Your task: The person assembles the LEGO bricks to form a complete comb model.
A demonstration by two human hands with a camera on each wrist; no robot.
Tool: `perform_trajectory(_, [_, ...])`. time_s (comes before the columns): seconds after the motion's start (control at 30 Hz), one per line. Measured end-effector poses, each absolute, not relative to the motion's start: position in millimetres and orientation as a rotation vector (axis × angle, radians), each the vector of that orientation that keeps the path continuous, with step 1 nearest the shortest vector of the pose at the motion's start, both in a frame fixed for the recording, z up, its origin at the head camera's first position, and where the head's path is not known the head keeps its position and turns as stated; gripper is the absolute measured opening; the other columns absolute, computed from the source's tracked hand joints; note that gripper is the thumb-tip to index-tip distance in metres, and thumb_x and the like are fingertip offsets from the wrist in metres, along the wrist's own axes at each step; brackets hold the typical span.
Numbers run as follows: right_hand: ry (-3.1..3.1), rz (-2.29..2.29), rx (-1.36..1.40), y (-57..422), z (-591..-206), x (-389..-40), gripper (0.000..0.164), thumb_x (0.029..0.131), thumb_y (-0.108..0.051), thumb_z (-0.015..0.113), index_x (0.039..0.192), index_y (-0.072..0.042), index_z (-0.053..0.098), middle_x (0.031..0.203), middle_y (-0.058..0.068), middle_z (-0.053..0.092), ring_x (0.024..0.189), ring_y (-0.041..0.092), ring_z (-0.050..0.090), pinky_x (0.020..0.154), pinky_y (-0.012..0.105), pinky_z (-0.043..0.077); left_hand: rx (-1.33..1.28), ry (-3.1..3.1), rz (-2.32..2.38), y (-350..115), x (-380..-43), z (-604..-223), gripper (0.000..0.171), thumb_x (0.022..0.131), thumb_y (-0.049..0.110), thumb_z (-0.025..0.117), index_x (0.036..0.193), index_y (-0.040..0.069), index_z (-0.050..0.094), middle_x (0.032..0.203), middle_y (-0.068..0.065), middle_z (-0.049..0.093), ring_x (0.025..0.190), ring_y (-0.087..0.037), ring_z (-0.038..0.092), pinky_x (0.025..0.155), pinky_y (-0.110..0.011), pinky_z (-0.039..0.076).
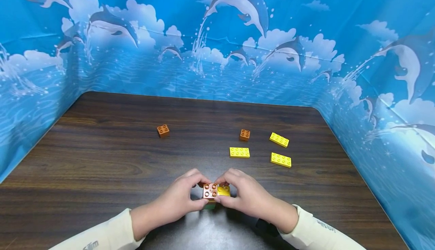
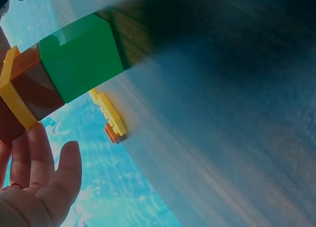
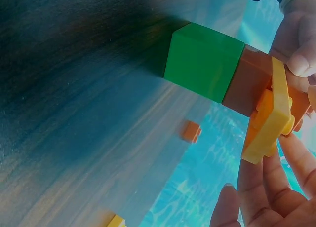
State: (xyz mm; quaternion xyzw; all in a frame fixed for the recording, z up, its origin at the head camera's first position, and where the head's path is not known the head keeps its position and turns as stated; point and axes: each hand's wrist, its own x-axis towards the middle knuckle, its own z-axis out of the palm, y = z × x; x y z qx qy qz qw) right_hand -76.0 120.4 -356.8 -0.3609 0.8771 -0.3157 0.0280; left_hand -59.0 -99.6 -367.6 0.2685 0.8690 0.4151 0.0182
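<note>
A small stack stands near the table's front edge. At its base is a green block (image 2: 81, 59), with a brown brick (image 3: 246, 81) above it. A yellow plate (image 1: 223, 191) lies over that brick and juts out to the right. On the plate's left part sits another brown brick (image 1: 210, 191), studs up. My left hand (image 1: 181, 196) pinches this top brick from the left, with thumb in front and finger behind. From the other side, my right hand (image 1: 249, 193) grips the jutting end of the yellow plate between thumb and fingers.
Beyond the stack lie loose pieces on the dark wood table (image 1: 102, 159): a brown brick (image 1: 163, 130) at left, another brown brick (image 1: 244, 135) right of centre, and three yellow plates (image 1: 239, 152) around it. A blue dolphin-print curtain (image 1: 217, 76) borders the table's back and sides.
</note>
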Motion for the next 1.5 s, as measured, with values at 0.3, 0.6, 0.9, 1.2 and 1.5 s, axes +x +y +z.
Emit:
perform_trajectory(0.3, [2.712, -0.970, -1.147, 120.2, -358.6, -78.1, 0.023, 0.083, -0.022, 0.076, 0.101, -0.015, 0.064, 0.096, -0.007, 0.063, 0.088, 0.009, 0.055, 0.077, 0.026, 0.049, 0.841, 2.686, 1.315, -99.3, -59.3, -371.2, 0.031, 0.074, 0.005, 0.079, 0.101, 0.013, 0.066, 0.093, 0.010, 0.054, 0.090, -0.009, 0.054, 0.082, -0.035, 0.050])
perform_trajectory(0.6, [2.706, -0.956, -1.114, 119.1, -355.9, -78.1, 0.024, 0.081, -0.022, 0.077, 0.101, -0.016, 0.064, 0.097, -0.008, 0.064, 0.088, 0.008, 0.055, 0.077, 0.026, 0.049, 0.826, 2.695, 1.323, -98.5, -59.5, -372.7, 0.032, 0.072, 0.004, 0.079, 0.099, 0.014, 0.065, 0.092, 0.010, 0.053, 0.088, -0.008, 0.053, 0.081, -0.035, 0.050])
perform_trajectory(0.9, [2.610, -0.956, -1.150, 123.0, -355.0, -85.5, 0.028, 0.085, -0.025, 0.074, 0.109, -0.014, 0.065, 0.101, -0.005, 0.063, 0.093, 0.010, 0.056, 0.083, 0.028, 0.049, 0.770, 2.657, 1.335, -97.6, -60.9, -370.5, 0.032, 0.072, 0.006, 0.080, 0.099, 0.014, 0.064, 0.092, 0.008, 0.053, 0.088, -0.009, 0.054, 0.079, -0.034, 0.050])
perform_trajectory(1.2, [2.596, -1.104, -0.969, 137.0, -350.7, -106.1, 0.042, 0.091, -0.035, 0.067, 0.126, -0.014, 0.059, 0.120, 0.002, 0.062, 0.111, 0.018, 0.056, 0.094, 0.046, 0.047, 0.759, 2.627, 1.337, -97.5, -61.2, -366.9, 0.034, 0.072, 0.004, 0.078, 0.100, 0.015, 0.064, 0.094, 0.008, 0.054, 0.089, -0.010, 0.055, 0.079, -0.033, 0.049])
perform_trajectory(1.5, [2.754, -0.993, -0.865, 144.3, -358.4, -133.5, 0.051, 0.086, -0.033, 0.073, 0.131, -0.015, 0.058, 0.129, 0.000, 0.055, 0.120, 0.020, 0.051, 0.098, 0.047, 0.045, 0.752, 2.636, 1.343, -96.0, -60.2, -367.7, 0.035, 0.071, 0.004, 0.079, 0.100, 0.016, 0.065, 0.092, 0.009, 0.053, 0.088, -0.008, 0.054, 0.079, -0.033, 0.049])
